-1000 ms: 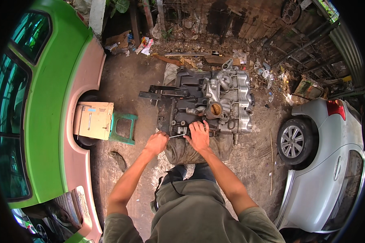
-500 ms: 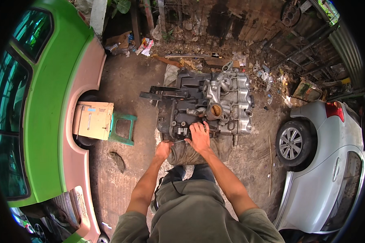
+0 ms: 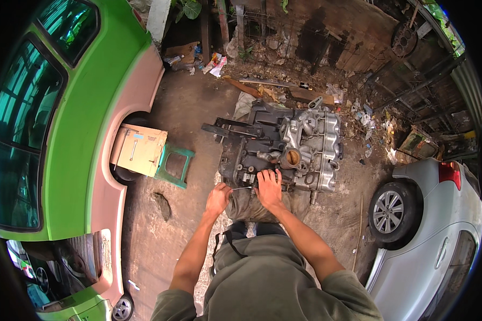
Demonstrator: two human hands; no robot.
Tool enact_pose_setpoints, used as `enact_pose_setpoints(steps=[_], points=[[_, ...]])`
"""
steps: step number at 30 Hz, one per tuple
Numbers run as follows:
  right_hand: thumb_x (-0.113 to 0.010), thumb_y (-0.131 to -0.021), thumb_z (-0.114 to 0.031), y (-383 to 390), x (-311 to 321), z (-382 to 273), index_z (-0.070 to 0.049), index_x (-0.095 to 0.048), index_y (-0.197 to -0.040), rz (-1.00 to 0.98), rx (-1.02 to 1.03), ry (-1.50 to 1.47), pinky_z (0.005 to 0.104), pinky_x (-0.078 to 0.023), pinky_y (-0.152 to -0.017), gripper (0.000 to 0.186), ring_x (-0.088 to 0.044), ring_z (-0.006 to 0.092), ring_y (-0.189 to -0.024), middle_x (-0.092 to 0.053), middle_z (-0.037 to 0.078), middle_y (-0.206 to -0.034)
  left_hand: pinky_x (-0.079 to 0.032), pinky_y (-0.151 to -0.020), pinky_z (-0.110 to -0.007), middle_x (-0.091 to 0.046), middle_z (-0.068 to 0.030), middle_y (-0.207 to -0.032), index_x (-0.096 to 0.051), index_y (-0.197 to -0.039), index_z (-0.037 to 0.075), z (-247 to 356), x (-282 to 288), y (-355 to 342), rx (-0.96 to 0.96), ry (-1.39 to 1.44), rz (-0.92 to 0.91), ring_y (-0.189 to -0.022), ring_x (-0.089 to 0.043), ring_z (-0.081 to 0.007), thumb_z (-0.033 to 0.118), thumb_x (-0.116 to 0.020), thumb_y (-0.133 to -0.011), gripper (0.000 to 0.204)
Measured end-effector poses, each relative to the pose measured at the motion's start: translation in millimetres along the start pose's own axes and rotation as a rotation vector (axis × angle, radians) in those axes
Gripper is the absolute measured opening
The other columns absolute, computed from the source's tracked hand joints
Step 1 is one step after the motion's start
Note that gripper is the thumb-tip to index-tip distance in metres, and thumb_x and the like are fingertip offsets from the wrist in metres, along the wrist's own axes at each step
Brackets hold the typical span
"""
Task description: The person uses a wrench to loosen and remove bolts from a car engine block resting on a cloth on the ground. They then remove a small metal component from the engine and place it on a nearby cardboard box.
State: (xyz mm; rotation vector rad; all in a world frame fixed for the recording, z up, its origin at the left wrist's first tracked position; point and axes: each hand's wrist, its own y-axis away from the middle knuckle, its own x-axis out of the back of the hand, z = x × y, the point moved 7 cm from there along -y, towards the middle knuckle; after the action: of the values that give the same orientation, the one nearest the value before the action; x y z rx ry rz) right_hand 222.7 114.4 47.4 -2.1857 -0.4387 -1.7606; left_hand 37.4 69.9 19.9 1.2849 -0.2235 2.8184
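Note:
A dark engine block with a bright metal cylinder head, the engine (image 3: 329,136), lies on the ground in front of me. My left hand (image 3: 218,198) is closed around one end of a thin metal wrench (image 3: 242,188) at the engine's near left edge. The wrench's other end reaches the side of the engine beside my right thumb; what it meets there is too small to make out. My right hand (image 3: 270,191) rests on the near edge of the engine, fingers stretched forward over it. Grimy cloth-like material (image 3: 284,206) lies under the engine's near side.
To the left stands a green and pink car body (image 3: 83,160), with a cardboard box (image 3: 150,147) and a green plastic stool (image 3: 185,170) beside it. A silver car (image 3: 428,235) is at the right. Litter (image 3: 367,120) and scrap line the far wall.
My view has turned a little, so the whole scene sits tilted and shifted. Both hands keep about the same places at the engine, the wrench still in the left.

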Motion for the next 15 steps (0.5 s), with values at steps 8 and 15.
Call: enact_pose_setpoints(steps=[8,15], points=[[-0.067,-0.079,-0.005,-9,17,10,-0.001,-0.058,-0.124,-0.126,0.267,-0.064,0.0453,-0.024,-0.121,0.047,-0.048,0.0318,-0.123,-0.055,0.014,-0.121,-0.052,-0.081,-0.044,-0.062,-0.015,-0.087,-0.068,-0.091,0.002,58,24,-3,0.09,-0.003,0.185,-0.091,-0.062,-0.0355,0.001,-0.066,-0.083,0.008],[-0.073,-0.082,-0.015,-13,12,14,-0.001,-0.058,-0.126,-0.196,0.345,-0.001,0.0455,-0.029,-0.118,0.049,-0.048,0.0328,-0.123,-0.055,0.015,-0.12,-0.053,-0.076,-0.044,-0.063,-0.0175,-0.088,-0.069,-0.092,0.0,75,22,0,0.233,0.135,0.342,-0.085,-0.065,-0.0377,-0.007,-0.063,-0.082,0.014]])
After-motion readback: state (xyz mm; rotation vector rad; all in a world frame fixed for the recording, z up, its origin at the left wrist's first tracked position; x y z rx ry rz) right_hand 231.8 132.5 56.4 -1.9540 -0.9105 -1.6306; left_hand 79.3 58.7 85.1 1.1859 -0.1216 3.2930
